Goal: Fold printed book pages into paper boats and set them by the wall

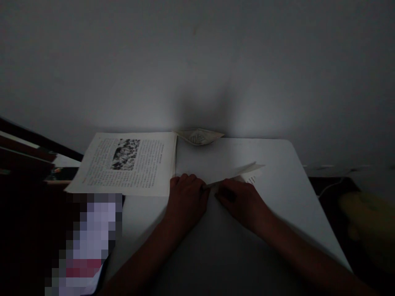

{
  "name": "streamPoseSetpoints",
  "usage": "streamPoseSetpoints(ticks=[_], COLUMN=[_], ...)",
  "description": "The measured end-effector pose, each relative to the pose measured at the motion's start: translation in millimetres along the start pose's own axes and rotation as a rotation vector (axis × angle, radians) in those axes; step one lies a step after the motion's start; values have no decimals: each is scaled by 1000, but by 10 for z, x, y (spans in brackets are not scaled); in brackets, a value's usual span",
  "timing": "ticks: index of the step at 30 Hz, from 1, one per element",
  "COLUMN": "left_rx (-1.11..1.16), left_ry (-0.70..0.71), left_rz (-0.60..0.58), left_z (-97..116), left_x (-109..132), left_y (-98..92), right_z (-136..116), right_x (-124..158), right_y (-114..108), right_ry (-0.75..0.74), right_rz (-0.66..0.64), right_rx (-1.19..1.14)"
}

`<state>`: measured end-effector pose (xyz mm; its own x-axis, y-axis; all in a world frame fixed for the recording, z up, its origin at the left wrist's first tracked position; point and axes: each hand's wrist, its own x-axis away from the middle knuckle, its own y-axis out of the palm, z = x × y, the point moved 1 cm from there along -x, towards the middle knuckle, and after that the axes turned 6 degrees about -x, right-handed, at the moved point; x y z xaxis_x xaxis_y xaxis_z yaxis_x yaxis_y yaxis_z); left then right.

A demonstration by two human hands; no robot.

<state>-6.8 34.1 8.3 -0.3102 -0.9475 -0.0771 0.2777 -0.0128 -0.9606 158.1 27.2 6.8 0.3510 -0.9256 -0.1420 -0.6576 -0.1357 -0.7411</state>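
Observation:
Both my hands rest on a white table (277,197) in dim light. My left hand (187,197) is curled with its knuckles up, pinching the near end of a folded sheet of printed paper (243,170). My right hand (239,201) is closed on the same paper just to the right, pressing it down. The paper's far end lifts off the table toward the right. A finished paper boat (200,136) sits at the back edge by the wall.
An open book (129,162) with a photo and text lies at the left. A blurred-out patch (89,242) covers the lower left. A grey wall (197,61) rises behind. Dark furniture stands far left, and a yellowish object (367,213) at right.

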Motion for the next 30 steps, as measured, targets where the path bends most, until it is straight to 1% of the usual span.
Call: streamPoseSetpoints(ticks=[4, 7, 9, 10, 11, 12, 13, 15, 16, 17, 19, 22, 24, 26, 28, 30], left_rx=[14, 29, 32, 35, 43, 55, 70, 112, 143, 182, 279, 431, 535, 653, 783, 907], left_ry=[-5, 8, 29, 41, 52, 61, 67, 73, 75, 72, 43, -57, -148, -253, -364, -469], left_rz=[-1, 4, -11, -19, -27, -32, -32, -14, 1, 15, 28, 28, 72, 156, 249, 314], left_z=[-2, -17, -35, -46, -58, -69, -81, -103, -113, -123, -142, -162, -165, -160, -149, -129], left_x=[-2, -2, -6, -9, -12, -15, -18, -22, -22, -22, -19, -10, -5, -5, -12, -23], left_y=[0, -1, -2, -4, -8, -13, -20, -36, -43, -50, -55, -49, -44, -44, -48, -49], right_z=[21, 30, 25, 20, 17, 18, 26, 63, 95, 134, 230, 382, 461, 505, 510, 484], right_x=[25, 39, 52, 60, 66, 70, 71, 67, 60, 50, 24, -3, -22, -48, -74, -92], right_y=[-46, -66, -84, -98, -118, -144, -177, -250, -285, -317, -371, -422, -426, -409, -380, -342], right_ry=[15, 39, 8, -22, -61, -107, -157, -258, -288, -299, -254, -154, -69, 13, 73, 116], right_rz=[-12, -23, -10, 21, 81, 179, 313, 626, 761, 861, 961, 1082, 1115, 1095, 1031, 919], right_rx=[-86, -104, -130, -157, -197, -248, -297, -365, -368, -358, -354, -389, -493, -699, -961, -1173])
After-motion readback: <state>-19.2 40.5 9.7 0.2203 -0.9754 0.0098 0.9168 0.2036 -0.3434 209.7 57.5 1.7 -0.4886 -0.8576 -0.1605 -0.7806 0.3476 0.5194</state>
